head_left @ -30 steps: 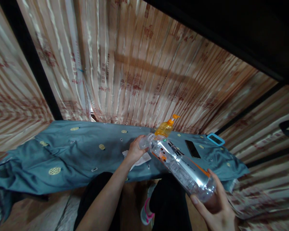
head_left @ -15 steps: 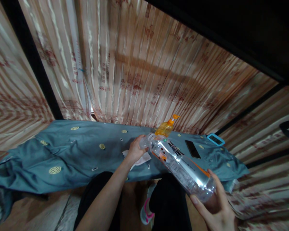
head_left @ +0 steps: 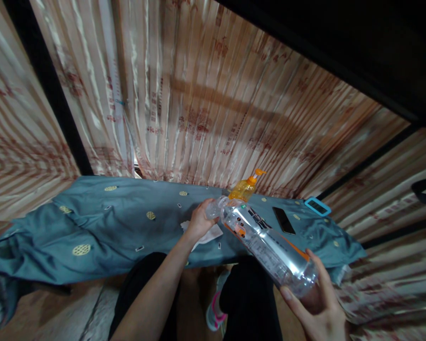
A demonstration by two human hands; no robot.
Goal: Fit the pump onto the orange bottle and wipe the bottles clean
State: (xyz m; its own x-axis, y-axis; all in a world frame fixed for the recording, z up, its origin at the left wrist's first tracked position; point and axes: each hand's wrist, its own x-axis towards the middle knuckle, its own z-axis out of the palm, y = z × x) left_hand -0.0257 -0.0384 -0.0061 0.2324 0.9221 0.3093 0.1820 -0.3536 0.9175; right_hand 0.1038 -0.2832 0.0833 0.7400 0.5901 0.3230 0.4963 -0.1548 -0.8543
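A large clear plastic bottle (head_left: pixel 259 237) with a silver, orange and black label lies tilted in the air, its neck toward the upper left. My right hand (head_left: pixel 319 303) is closed around its base end. My left hand (head_left: pixel 199 220) grips a small clear plastic container (head_left: pixel 214 208), held against the bottle's mouth. Whether liquid runs between the two cannot be made out. Just behind the bottle's neck stands an orange pump bottle (head_left: pixel 244 189), partly hidden. A white tissue (head_left: pixel 208 237) lies under my left hand.
A teal cloth (head_left: pixel 117 222) with yellow pineapple prints covers the long surface ahead. To the right lie a dark phone (head_left: pixel 284 220) and a blue-framed object (head_left: pixel 318 206). Striped curtains (head_left: pixel 199 94) hang behind and at both sides, with black poles (head_left: pixel 49 85).
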